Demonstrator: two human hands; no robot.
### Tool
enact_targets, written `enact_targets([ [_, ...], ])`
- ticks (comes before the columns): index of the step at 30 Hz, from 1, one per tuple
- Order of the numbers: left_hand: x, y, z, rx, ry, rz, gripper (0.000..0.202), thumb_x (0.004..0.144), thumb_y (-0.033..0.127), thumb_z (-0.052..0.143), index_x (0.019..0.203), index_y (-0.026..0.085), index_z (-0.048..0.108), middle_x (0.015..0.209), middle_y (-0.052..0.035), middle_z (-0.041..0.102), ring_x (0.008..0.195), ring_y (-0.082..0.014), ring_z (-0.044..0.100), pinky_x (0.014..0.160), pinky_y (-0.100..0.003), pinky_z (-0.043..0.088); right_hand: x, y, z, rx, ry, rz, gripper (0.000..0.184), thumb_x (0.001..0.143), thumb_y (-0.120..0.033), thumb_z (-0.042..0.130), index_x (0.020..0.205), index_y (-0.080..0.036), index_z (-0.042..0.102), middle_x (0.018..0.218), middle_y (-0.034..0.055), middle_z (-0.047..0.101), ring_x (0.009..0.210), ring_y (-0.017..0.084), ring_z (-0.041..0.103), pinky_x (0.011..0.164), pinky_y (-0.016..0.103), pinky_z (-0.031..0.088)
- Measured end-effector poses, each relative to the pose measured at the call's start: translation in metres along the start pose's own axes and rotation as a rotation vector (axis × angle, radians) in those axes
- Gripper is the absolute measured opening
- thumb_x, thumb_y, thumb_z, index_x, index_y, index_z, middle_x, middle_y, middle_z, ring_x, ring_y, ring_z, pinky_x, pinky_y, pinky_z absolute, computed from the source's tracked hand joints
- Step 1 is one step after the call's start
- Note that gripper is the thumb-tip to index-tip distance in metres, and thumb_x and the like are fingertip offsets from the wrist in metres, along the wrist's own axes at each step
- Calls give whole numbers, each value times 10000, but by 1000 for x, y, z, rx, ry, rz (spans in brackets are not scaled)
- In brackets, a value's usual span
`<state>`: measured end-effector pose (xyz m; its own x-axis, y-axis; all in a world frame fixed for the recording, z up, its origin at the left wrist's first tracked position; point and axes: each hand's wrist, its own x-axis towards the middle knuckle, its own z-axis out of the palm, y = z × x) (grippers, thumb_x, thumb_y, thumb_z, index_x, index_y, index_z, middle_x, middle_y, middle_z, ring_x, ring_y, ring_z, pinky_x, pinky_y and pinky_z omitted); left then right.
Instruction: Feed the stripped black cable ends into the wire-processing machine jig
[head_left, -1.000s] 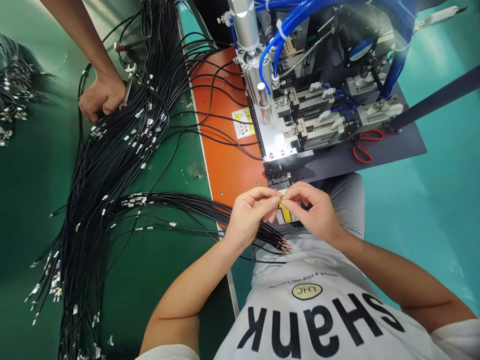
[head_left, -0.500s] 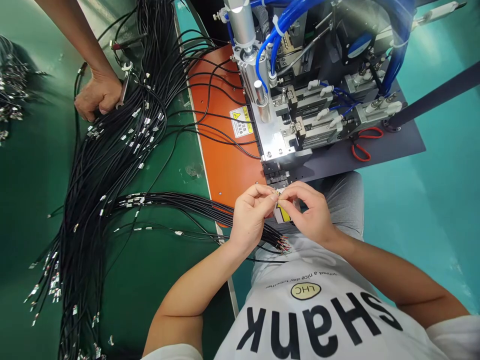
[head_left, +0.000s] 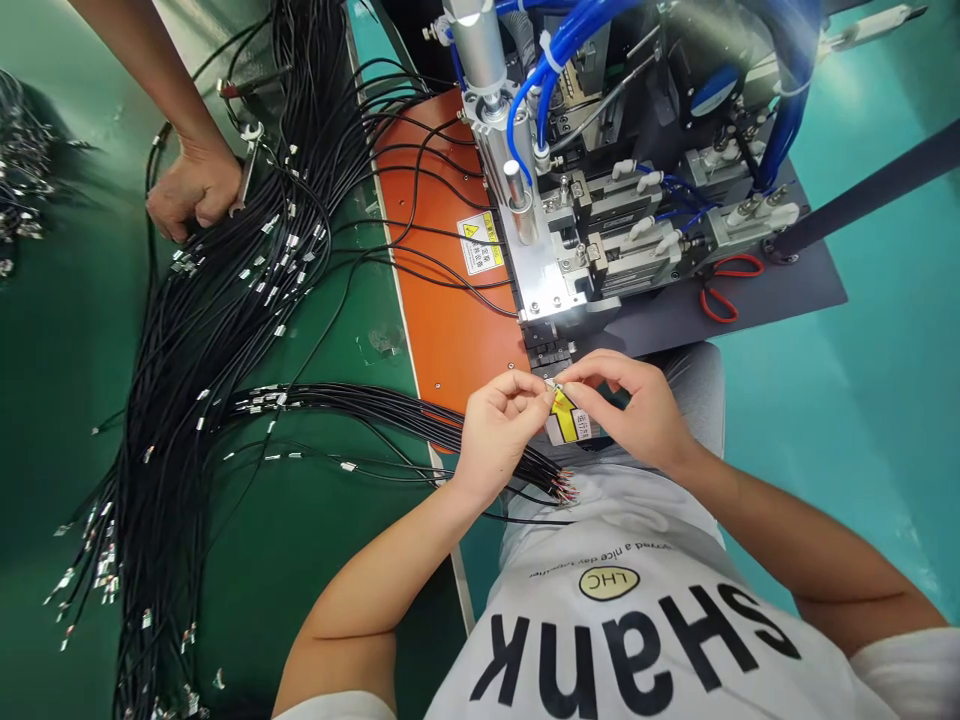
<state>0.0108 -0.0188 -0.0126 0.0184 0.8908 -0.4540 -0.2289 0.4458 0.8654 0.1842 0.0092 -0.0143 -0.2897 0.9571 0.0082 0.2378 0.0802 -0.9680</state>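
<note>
My left hand (head_left: 499, 432) is closed around a bundle of thin black wires (head_left: 360, 408) whose stripped reddish ends (head_left: 564, 491) stick out under the wrist. Its thumb and forefinger pinch one wire tip. My right hand (head_left: 637, 410) pinches the same tip from the other side, right in front of the machine's black feed slot (head_left: 553, 355). A yellow-and-white label (head_left: 566, 420) shows between both hands.
The crimping machine (head_left: 585, 240) with blue hoses (head_left: 555, 50) stands on an orange plate (head_left: 442, 300). A big heap of black wires (head_left: 225, 300) with metal terminals covers the green table (head_left: 45, 400). Another person's hand (head_left: 191, 190) grips wires at the far left. Red-handled scissors (head_left: 724, 285) lie to the right.
Both hands have carried the pinched wire tip slightly up, closer to the machine's feed slot. The other person's hand has stayed on the wire heap.
</note>
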Motion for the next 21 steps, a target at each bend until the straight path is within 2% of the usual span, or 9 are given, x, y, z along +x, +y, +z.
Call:
enact_targets([
  [6,1,-1,-2,39,-31,-3,233,782,338,774,824,151,641,751,8,595,565,-49,453,545,-190,407,-1,1,6,13,52,-11,13,853,-231,712,850,-230,725,834,13,703,744,165,624,639,301,483],
  [12,0,-3,-1,36,-82,2,179,838,311,729,847,157,639,707,14,574,521,-41,410,512,-192,362,-1,7,8,-14,48,-38,100,901,-185,627,806,-213,644,810,7,641,729,150,575,692,309,469],
  [14,-2,-7,-1,112,-59,147,99,868,258,694,883,170,651,777,-9,609,564,-58,466,544,-208,405,-3,8,10,29,53,-14,107,914,-200,611,808,-211,624,823,13,625,751,155,569,718,315,467],
  [16,-5,-10,-1,310,-28,446,54,867,169,674,917,187,677,869,-38,636,701,-102,568,647,-243,477,-8,9,12,139,26,68,113,925,-233,603,815,-210,603,799,7,597,730,150,554,693,304,462],
  [18,-8,-12,-3,544,-69,758,185,849,77,649,975,203,697,927,-56,643,839,-141,614,747,-272,508,-15,10,13,270,-32,170,128,937,-271,593,826,-210,584,749,-7,560,677,137,531,637,283,453],
  [19,-9,-12,-5,628,-116,853,239,845,47,632,1012,206,695,945,-61,643,873,-150,619,767,-275,514,-19,10,13,310,-53,205,133,941,-282,588,829,-211,579,737,-11,548,661,133,522,618,275,449],
  [20,-9,-11,-6,679,-169,880,268,849,33,616,1043,205,686,956,-65,645,885,-151,620,771,-273,518,-22,10,12,320,-59,218,134,943,-283,586,830,-210,578,739,-11,547,660,131,520,613,272,449],
  [21,-9,-9,-7,702,-210,849,268,861,34,605,1059,201,673,957,-65,645,883,-150,620,766,-268,520,-23,11,10,298,-50,209,132,940,-275,587,826,-209,582,754,-7,554,674,133,523,624,273,453],
])
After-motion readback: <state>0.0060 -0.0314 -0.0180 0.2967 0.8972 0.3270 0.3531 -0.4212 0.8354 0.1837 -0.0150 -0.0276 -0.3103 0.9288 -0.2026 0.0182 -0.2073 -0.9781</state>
